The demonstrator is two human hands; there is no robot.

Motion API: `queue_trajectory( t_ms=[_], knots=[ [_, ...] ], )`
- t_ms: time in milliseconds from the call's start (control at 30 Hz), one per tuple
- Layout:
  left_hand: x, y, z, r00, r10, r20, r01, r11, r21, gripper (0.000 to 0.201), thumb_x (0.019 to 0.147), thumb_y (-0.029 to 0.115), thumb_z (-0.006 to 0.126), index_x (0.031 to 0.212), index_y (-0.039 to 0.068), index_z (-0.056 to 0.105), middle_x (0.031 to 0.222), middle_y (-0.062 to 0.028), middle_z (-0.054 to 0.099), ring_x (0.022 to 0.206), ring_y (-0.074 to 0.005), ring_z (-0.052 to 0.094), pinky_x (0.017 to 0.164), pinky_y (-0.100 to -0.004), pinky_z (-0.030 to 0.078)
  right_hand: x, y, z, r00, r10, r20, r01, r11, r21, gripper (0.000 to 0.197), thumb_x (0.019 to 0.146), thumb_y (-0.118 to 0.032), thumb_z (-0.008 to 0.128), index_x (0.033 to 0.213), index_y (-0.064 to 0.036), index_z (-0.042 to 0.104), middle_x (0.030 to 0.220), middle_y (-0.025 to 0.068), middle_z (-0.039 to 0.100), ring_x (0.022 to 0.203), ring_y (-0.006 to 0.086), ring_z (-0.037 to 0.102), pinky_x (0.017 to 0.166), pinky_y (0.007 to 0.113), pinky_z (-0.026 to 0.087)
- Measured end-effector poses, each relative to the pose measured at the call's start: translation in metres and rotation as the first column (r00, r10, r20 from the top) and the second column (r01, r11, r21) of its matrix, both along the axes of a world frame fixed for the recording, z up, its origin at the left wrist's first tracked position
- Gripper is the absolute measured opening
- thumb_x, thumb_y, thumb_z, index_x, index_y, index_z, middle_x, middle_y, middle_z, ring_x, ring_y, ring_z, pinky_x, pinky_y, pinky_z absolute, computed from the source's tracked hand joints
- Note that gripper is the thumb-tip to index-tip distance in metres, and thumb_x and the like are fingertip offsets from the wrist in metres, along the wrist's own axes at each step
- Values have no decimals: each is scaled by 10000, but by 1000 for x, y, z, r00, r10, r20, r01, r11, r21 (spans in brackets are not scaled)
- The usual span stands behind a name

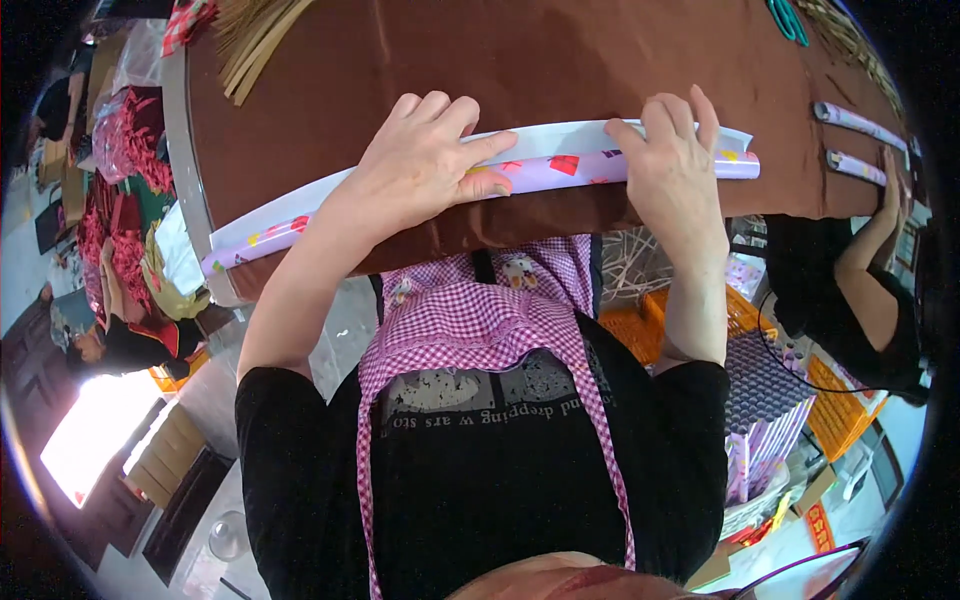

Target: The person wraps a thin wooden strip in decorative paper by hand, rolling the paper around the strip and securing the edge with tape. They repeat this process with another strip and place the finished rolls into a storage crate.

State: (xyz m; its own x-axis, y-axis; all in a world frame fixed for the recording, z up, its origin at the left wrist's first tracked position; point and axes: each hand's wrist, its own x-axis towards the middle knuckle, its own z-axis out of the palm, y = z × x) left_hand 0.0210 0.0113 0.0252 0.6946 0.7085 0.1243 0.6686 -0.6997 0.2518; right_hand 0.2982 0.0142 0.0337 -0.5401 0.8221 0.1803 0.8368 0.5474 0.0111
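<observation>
A long thin roll of lilac wrapping paper [565, 170] with a coloured print lies along the near edge of the brown cloth-covered table [330, 80]. Its white inner side shows as a strip along the far edge. My left hand [415, 165] is closed about the middle of the roll, index finger on the white strip and thumb on the printed side. Farther right, my right hand [675, 165] closes over the roll near its right end. The thumb touches the white strip and the little finger is raised. My left wrist hides part of the roll.
Dry stalks [255, 45] lie at the table's far left. At right, another person's hand [890, 185] is beside two similar short rolls [855, 167]. Orange crates [835, 410] stand below right, near stacked lilac rolls [770, 440]. Another person [125, 345] is at left near red packages [130, 240].
</observation>
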Motion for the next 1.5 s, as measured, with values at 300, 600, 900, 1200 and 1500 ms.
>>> queue_trajectory(
  t_ms=[300, 600, 900, 1200, 1500],
  knots=[
    [42, 21, -7, 995, -96, -6, 97, 993, 71, 458, 847, 531, 644, 1131, 181, 726, 917, -51, 554, 884, -221, 527, 795, -361, 412, 2, 1, -1, 1000, 4, -3, -4, 1000, 3, 258, 788, -57, 597, 1012, -78, 724, 963, 122, 587, 1112, 291, 557, 1137, 525, 305],
    [74, 30, -6, 994, -104, 16, 103, 993, 61, 462, 844, 516, 664, 1124, 153, 721, 935, -53, 559, 906, -229, 527, 810, -367, 416, 2, 3, -7, 999, 15, -30, -14, 1000, 19, 178, 796, -131, 602, 930, -72, 703, 922, 95, 582, 1079, 273, 551, 1141, 522, 308],
    [82, 14, -9, 1000, -12, 10, 12, 999, 32, 469, 803, 464, 726, 1131, 128, 712, 945, -48, 558, 921, -231, 530, 814, -372, 418, 4, 2, -4, 999, 28, 18, -28, 1000, 8, 149, 818, -158, 621, 911, -76, 702, 922, 96, 585, 1095, 270, 547, 1153, 530, 290],
    [83, 14, -11, 999, -10, 48, 8, 999, 51, 496, 818, 501, 700, 1151, 134, 709, 943, -44, 538, 904, -224, 518, 798, -362, 418, 31, 10, 0, 981, 87, -175, -98, 994, -57, 316, 804, -42, 607, 1023, -212, 758, 867, 77, 553, 1031, 274, 563, 1141, 525, 294],
    [83, 14, -13, 998, -16, 58, 14, 999, 37, 528, 821, 543, 684, 1164, 142, 706, 943, -40, 540, 893, -222, 518, 784, -362, 417, 59, 27, 0, 954, 118, -275, -153, 982, -108, 291, 795, -47, 658, 1028, -199, 744, 831, 32, 555, 982, 241, 582, 1116, 494, 316]
  ],
)
